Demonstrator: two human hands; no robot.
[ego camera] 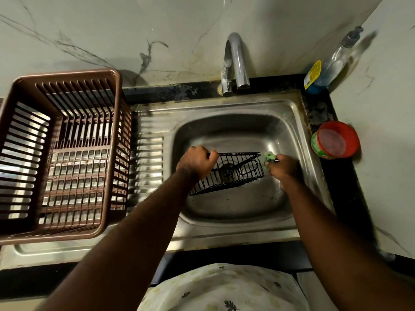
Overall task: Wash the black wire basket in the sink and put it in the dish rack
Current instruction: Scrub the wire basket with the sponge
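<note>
Left hand [197,161], fingers curled round the upper left rim of the black wire basket [233,173], holds it tilted inside the sink [289,122], the basket's lower corner reaching toward the near left of the basin. Right hand [284,167], at the basket's right end, pinches a small green scrubber [269,157] against the wire; the scrubber touches the upper right corner of the basket. Through the wires the drain [228,170] is visible at the basin floor. Both forearms extend from the bottom of the view, above a pale patterned garment [220,288].

Behind the basin stands a curved chrome tap [235,61], its spout over the far edge of the sink. On the dark worktop [323,108] at the far right corner stands a clear pump bottle [330,63] with blue liquid and a yellow label; nearer, just beside the sink's right rim, sits a round red-topped tub [334,141]. To the left, a brown slatted plastic dish rack [56,153] rests on the ribbed steel drainboard [148,153], well apart from the basket. A pale veined marble wall [112,30] backs the scene.
</note>
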